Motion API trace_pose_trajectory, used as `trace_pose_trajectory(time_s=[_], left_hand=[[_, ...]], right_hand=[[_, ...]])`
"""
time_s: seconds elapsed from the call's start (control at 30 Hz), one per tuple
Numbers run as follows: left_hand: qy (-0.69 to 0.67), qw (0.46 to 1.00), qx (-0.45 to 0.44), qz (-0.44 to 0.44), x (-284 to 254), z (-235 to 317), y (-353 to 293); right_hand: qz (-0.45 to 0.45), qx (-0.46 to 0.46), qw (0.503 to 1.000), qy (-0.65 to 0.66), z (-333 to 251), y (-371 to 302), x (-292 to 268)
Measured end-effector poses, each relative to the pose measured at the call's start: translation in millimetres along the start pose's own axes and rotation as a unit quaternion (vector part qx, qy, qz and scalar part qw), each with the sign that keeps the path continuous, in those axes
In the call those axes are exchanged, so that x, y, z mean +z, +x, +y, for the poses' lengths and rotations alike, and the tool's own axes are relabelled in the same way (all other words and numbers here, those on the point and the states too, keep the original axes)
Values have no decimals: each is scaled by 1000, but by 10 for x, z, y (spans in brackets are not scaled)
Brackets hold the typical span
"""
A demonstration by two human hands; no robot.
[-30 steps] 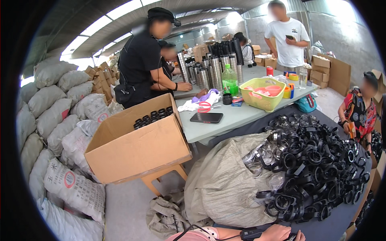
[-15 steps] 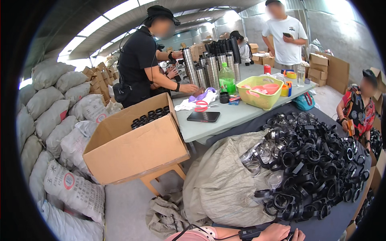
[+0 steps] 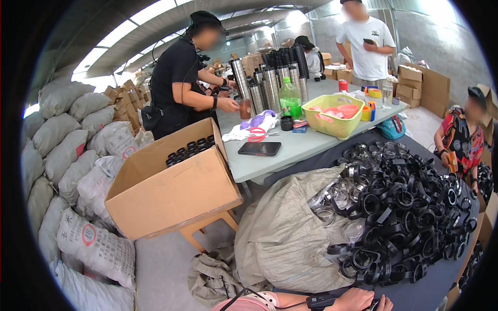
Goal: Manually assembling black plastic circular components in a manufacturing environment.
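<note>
1. One dark piece (image 3: 372,306) is between the wearer's two hands at the bottom edge, partly hidden; its shape is unclear.
2. The left hand (image 3: 357,299) has its fingers curled beside it; whether they grip it, I cannot tell.
3. The right hand (image 3: 384,303) is bent at the piece's other side, cut off by the edge; its grip also cannot be told.
4. Just beyond, one heap of black rings (image 3: 404,212), too many to count, covers much of a dark table (image 3: 441,280).
5. Several clear rings (image 3: 326,214) lie between the heap and one large tan sack (image 3: 290,233).
6. Left of that, one open box (image 3: 171,202), with black rings inside, rests on one orange stool (image 3: 194,239).
7. Behind, a pale table (image 3: 249,167) bears one phone (image 3: 259,149), one pair of scissors (image 3: 258,136), one yellow basket (image 3: 327,126), one green bottle (image 3: 289,98) and one red can (image 3: 343,85).
8. At least four other people are around.
</note>
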State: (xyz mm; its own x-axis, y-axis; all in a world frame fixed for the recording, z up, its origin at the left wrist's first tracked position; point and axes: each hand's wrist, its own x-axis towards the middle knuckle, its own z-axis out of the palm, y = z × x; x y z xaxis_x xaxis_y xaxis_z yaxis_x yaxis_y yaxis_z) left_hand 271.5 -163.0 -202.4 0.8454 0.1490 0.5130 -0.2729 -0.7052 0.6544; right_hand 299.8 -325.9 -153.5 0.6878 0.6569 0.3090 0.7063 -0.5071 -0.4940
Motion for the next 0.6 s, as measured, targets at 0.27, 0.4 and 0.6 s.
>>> trace_pose_trajectory(time_s=[0.27, 0.4, 0.6], left_hand=[[8, 1000, 12, -10, 9, -20, -38], [10, 1000, 2, -18, 2, -3, -43], [0, 1000, -6, -15, -34, 49, -11]], right_hand=[[-47, -8, 999, 14, 105, -38, 11], [-44, 11, 998, 53, 147, -60, 60], [-36, 20, 998, 57, 67, -6, 94]])
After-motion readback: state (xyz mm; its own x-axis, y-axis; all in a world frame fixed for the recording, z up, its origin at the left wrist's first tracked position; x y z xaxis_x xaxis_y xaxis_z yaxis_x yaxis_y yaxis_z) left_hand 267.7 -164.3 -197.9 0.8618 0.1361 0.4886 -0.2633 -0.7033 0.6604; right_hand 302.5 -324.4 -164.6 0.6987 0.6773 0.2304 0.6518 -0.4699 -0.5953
